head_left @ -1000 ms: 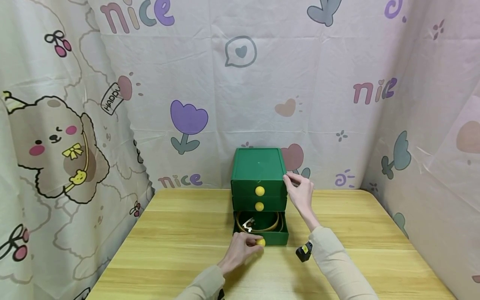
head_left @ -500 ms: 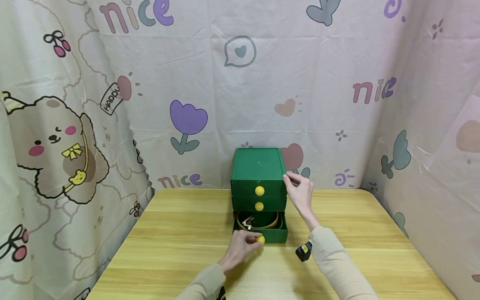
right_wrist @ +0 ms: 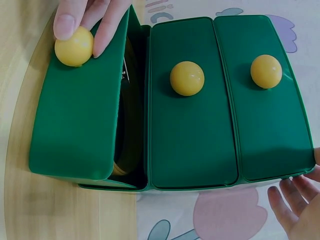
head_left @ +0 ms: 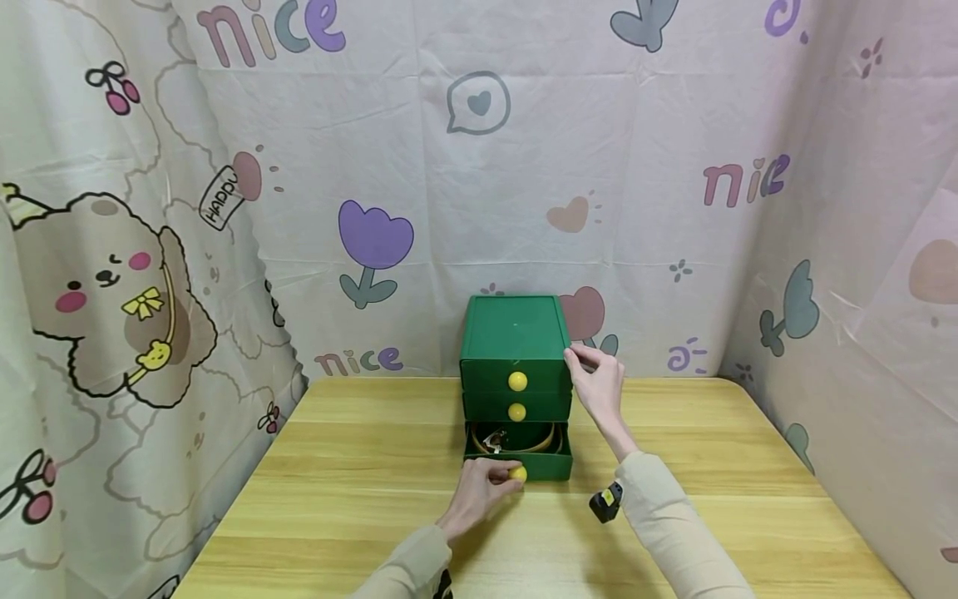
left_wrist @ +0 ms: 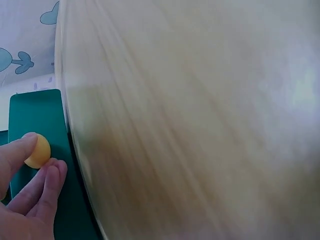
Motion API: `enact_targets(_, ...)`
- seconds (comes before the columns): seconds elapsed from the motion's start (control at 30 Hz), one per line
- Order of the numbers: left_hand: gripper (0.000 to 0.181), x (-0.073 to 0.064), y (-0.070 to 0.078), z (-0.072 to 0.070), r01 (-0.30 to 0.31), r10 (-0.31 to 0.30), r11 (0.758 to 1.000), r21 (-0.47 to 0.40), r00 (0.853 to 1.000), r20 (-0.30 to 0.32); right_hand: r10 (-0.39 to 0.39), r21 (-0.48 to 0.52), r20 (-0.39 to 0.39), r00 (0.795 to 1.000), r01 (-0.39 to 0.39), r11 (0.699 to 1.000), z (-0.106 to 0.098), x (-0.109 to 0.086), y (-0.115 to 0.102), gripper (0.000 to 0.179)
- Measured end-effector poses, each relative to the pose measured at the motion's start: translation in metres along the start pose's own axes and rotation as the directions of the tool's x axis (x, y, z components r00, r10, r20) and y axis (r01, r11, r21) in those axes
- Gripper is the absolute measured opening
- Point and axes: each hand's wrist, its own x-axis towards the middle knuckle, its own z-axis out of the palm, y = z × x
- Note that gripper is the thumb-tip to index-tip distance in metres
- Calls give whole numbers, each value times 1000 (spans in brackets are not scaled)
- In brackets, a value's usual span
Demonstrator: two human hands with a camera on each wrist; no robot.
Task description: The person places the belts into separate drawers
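Note:
A green three-drawer box [head_left: 516, 329] stands at the back of the table, with round yellow knobs. Its bottom drawer [head_left: 550, 467] is partly pulled out. Inside lies a coiled brown band, apparently a belt [head_left: 539, 445], with a shiny metal piece [head_left: 494, 440] at its left. My left hand [head_left: 476, 491] pinches the bottom drawer's yellow knob [left_wrist: 40, 152] between thumb and fingers. At the box's upper right front corner, my right hand [head_left: 599, 383] touches the side with extended fingers; the right wrist view shows these fingers [right_wrist: 295, 195] against the box's side.
The wooden table [head_left: 337, 482] spreads out on both sides of the box. A patterned curtain [head_left: 479, 208] hangs close behind it and along both sides. A small black device [head_left: 606, 502] is worn at the right wrist.
The bottom drawer has slid a little further into the box, with my left hand moving along on its knob. My right hand stays at the corner.

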Motion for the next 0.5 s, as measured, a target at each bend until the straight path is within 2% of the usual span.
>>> enact_targets(0.5,28,2,-2,6,-3,4,1000,6,997,-76,13,10,-2,1000,-13,1000,0,0,0,21)
